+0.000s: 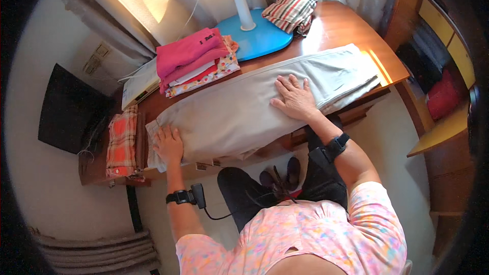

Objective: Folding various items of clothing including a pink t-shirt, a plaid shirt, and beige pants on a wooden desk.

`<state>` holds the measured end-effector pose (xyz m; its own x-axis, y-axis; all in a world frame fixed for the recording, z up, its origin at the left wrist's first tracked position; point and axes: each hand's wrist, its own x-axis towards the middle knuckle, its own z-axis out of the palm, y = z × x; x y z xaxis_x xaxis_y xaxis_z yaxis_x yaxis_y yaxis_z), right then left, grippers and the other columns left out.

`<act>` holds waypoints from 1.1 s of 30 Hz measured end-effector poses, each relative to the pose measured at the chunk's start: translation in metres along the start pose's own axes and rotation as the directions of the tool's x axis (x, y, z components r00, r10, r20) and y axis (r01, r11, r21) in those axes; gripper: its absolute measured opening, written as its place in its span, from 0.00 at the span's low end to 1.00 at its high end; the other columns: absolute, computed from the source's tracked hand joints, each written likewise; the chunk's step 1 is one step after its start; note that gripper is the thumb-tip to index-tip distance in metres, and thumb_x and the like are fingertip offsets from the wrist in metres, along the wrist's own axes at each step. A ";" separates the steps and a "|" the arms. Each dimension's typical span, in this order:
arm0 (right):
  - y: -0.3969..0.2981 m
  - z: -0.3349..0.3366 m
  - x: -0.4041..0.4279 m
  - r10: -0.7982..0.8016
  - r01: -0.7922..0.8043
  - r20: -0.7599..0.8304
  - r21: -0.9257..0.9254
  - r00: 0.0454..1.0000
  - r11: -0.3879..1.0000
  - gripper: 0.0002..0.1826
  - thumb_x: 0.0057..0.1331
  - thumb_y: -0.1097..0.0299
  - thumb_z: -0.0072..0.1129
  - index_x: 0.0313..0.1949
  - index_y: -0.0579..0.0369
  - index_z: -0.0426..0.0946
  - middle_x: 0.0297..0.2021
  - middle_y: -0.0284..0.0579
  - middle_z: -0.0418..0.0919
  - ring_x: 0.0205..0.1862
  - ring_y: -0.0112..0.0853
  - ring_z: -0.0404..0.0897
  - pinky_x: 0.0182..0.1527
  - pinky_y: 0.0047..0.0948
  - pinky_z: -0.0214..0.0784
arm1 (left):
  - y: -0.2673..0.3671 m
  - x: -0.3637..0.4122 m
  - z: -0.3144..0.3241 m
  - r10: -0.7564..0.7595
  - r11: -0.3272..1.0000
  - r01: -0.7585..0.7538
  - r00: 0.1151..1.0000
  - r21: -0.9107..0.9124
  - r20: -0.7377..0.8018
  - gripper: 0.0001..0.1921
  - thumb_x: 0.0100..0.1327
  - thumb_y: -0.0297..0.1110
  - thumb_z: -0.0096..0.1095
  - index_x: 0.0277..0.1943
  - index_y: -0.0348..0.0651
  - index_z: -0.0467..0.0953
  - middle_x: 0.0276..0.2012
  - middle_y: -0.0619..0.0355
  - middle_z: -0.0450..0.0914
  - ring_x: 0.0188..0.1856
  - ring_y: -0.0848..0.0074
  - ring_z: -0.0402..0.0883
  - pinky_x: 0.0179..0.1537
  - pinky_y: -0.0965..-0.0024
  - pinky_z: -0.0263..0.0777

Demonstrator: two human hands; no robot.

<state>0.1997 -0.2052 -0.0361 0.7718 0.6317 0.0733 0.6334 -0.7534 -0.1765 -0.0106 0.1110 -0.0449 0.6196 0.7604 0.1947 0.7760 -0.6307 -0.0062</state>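
A pair of light grey trousers (233, 110), folded lengthwise, lies across the wooden desk (336, 26). Its near side hangs a little over the desk's front edge. My left hand (168, 145) rests flat on the left end of the cloth, fingers slightly spread. Right of the middle, my right hand (294, 97) presses palm down on the fabric with its fingers apart. Neither hand grips anything. At the right end of the trousers, the cloth layers lie one over another.
Behind the trousers sits a stack of folded clothes (198, 61), pink on top. A blue stand base (256, 42) with a white pole adjoins a striped cloth (292, 9). An orange plaid garment (121, 143) lies at left. An open cabinet (439, 84) stands at right.
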 end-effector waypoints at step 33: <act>0.090 -0.021 0.005 0.277 -0.261 0.066 -0.181 0.959 0.948 0.34 0.62 0.37 0.30 0.64 0.37 0.48 0.66 0.34 0.43 0.68 0.36 0.40 0.65 0.47 0.27 | 0.001 -0.003 0.004 -0.044 0.998 0.042 0.999 -0.050 -0.030 0.25 0.63 0.51 0.35 0.60 0.52 0.62 0.63 0.54 0.56 0.64 0.58 0.52 0.60 0.46 0.42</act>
<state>0.2617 -0.2733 -0.0310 0.9115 0.4090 -0.0432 0.4090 -0.9125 -0.0086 -0.0111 0.1085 -0.0491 0.5811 0.7824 0.2240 0.7947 -0.6048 0.0508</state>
